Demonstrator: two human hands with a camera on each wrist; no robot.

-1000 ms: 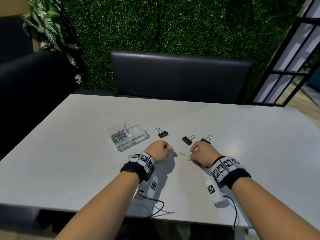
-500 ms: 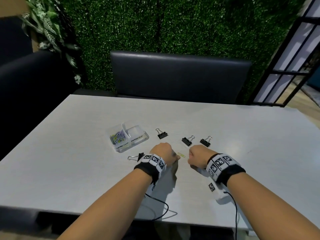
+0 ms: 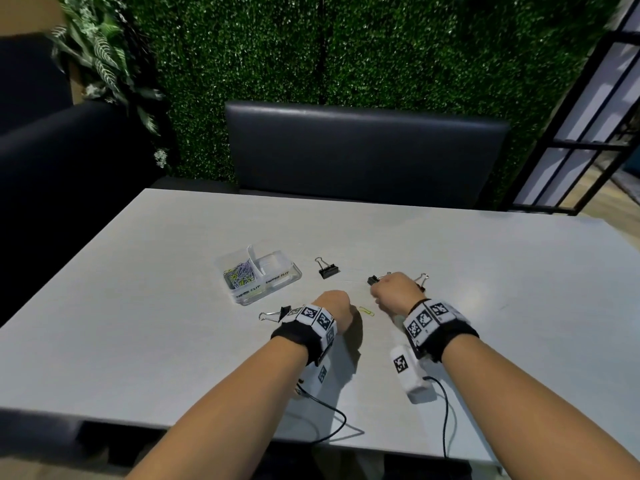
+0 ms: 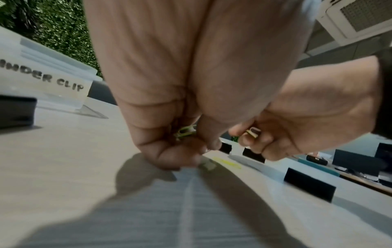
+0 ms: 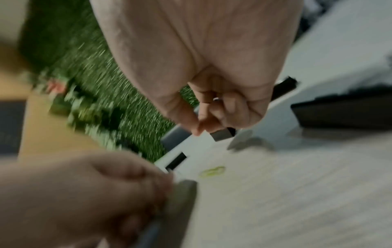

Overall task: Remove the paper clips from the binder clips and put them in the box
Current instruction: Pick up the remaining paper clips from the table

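My left hand (image 3: 335, 309) is a fist on the table; in the left wrist view its curled fingers (image 4: 169, 151) hold a green paper clip (image 4: 185, 131). My right hand (image 3: 389, 292) is farther forward, its fingers curled round a pale paper clip (image 4: 252, 131), fingertips (image 5: 197, 130) right at a black binder clip (image 3: 372, 280) (image 5: 221, 134). A yellow-green paper clip (image 3: 366, 311) (image 5: 212, 171) lies loose between the hands. The clear two-part box (image 3: 277, 284) stands to the left, with several coloured paper clips (image 3: 239, 274) in its left compartment.
Other black binder clips lie around: one (image 3: 327, 269) right of the box, one (image 3: 423, 279) behind my right hand, one (image 3: 276, 314) beside my left wrist. Wrist cables trail to the table's near edge. A dark bench stands beyond the far edge.
One of the two loose paper clips has gone from the table. My left hand shifted right, uncovering a binder clip. My right hand pulled back, then moved forward to the middle binder clip.
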